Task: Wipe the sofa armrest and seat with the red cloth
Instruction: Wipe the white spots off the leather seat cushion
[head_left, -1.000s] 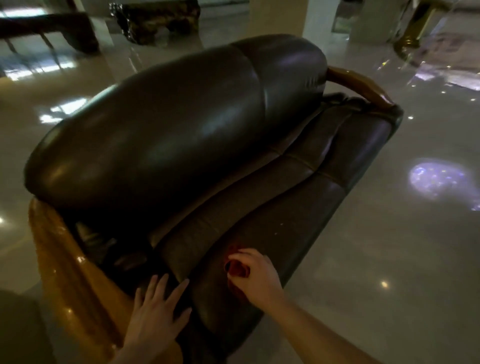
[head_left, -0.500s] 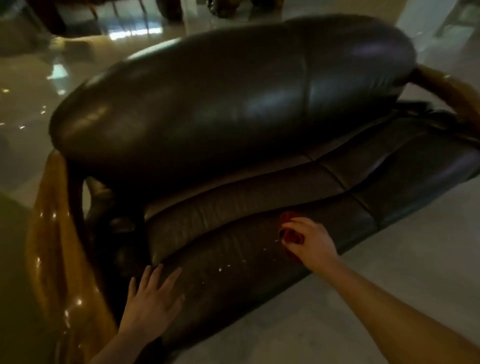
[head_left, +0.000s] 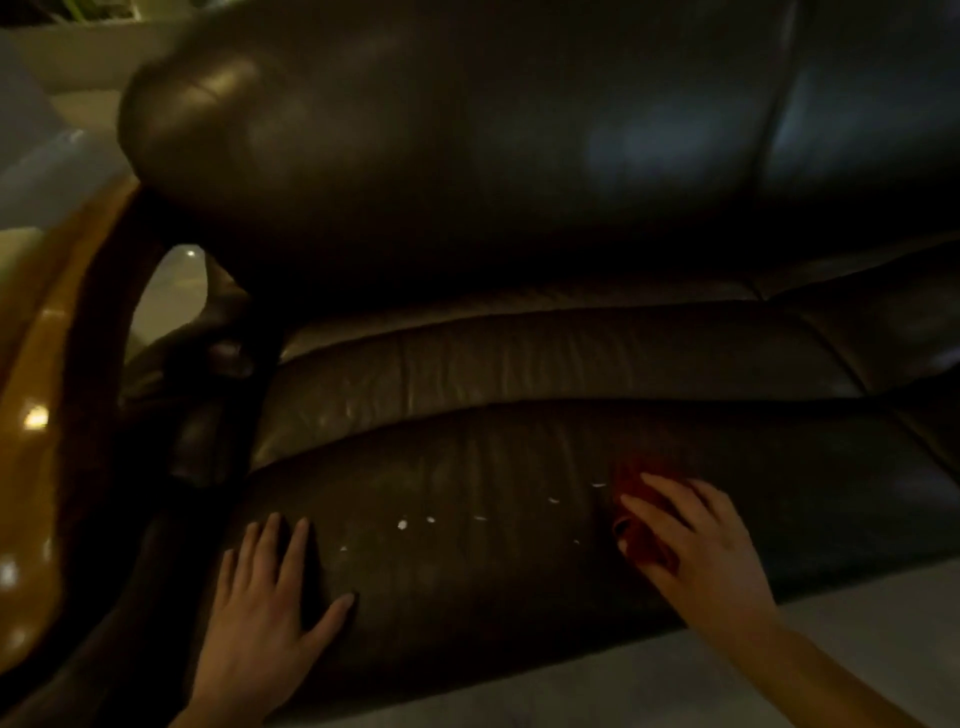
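Pressing red cloth onto seat: right hand gripping it; left hand flat, fingers spread.

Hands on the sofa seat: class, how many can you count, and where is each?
2. The left hand lies flat near the seat's armrest end; the right hand presses the red cloth further right. None seems hidden.

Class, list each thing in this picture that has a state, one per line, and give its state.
red cloth: bunched under right hand, on seat
right hand: pressing cloth down
left hand: flat, empty
seat cushion: dotted with white specks
wooden armrest: glossy, untouched
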